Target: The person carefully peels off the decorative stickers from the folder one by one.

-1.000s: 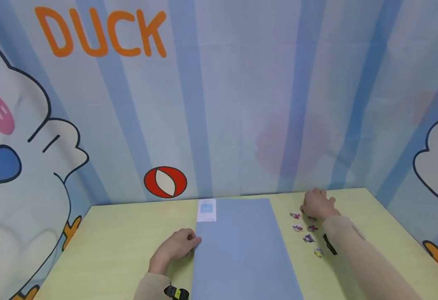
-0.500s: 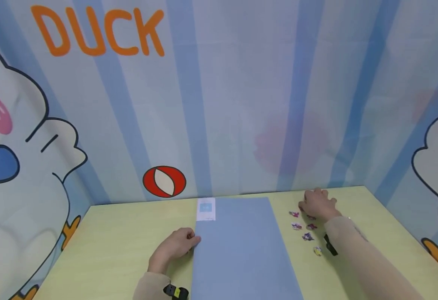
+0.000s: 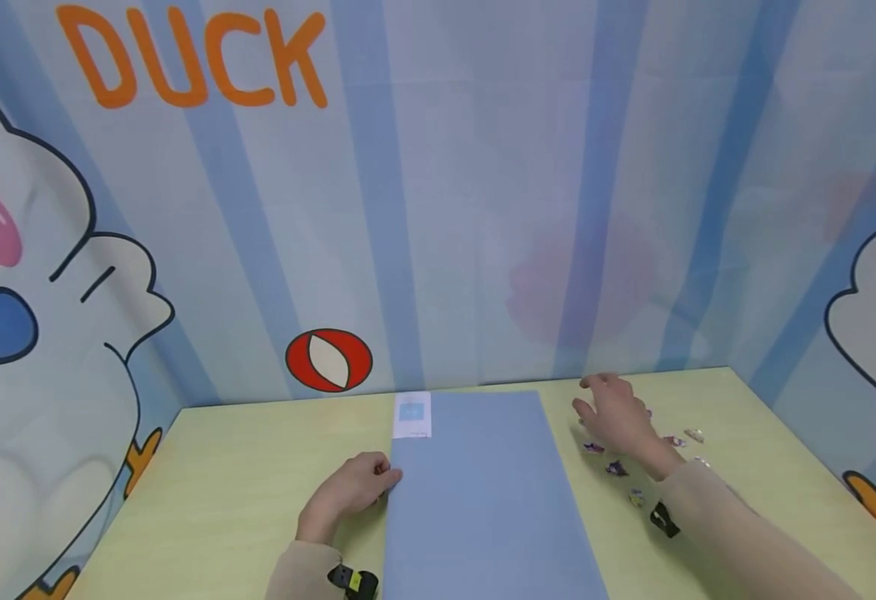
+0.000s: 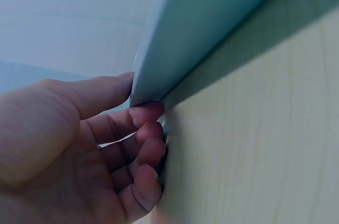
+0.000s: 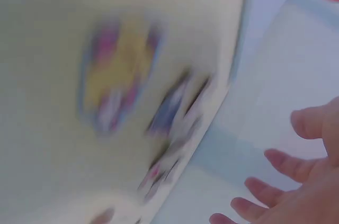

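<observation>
The blue board (image 3: 490,500) has its left edge pinched by the left hand (image 3: 351,487); right of the board, small colourful pieces (image 3: 616,468) (some partly hidden) lie near the right hand (image 3: 618,418), whose fingers are spread apart. Under the board is the table (image 3: 250,467).

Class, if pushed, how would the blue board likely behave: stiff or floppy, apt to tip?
The blue board is probably stiff, since its edges run straight. Lying broad and flat on the table, it seems unlikely to roll or tip.
</observation>
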Motion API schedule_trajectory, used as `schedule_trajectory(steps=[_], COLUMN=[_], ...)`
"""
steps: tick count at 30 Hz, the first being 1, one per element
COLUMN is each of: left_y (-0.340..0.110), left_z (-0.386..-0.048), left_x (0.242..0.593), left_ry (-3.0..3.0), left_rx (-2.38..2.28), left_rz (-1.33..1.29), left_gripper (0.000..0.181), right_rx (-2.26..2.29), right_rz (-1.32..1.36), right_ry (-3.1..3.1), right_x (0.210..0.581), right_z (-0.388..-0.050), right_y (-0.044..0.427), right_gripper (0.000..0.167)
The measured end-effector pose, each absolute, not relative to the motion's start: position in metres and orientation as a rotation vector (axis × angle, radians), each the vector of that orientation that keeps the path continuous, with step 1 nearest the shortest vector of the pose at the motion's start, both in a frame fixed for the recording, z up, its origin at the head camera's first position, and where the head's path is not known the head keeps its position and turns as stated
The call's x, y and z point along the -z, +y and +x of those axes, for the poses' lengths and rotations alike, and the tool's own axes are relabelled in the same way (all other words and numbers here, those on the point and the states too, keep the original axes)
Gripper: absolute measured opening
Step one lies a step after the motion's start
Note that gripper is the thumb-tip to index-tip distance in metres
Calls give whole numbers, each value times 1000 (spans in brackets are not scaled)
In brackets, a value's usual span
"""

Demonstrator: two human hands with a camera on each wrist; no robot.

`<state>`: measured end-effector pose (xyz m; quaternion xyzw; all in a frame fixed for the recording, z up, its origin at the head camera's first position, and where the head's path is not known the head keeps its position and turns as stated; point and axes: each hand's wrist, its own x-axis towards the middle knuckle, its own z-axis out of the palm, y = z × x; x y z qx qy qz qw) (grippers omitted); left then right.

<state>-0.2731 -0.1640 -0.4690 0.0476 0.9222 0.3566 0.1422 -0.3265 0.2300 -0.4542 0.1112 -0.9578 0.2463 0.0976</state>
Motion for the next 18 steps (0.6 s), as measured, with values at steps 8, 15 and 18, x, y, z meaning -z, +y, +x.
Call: schedule_trajectory(steps=[8, 15, 18], left_y=[-164, -165, -165], left_z=[-274, -273, -272], left_x=[468, 466, 465], left_ry=[2671, 2669, 2659], left_rx=[-1022, -1029, -1030], left_rz=[139, 144, 153], left_gripper=[26, 26, 26], right_rx=[-1171, -1622, -1760], right_rz=[397, 186, 65], right_ry=[-2795, -2848, -2839], right_x=[446, 444, 444], right_z=[-289, -265, -257], right_y=[214, 202, 198], right_gripper=[55, 74, 75])
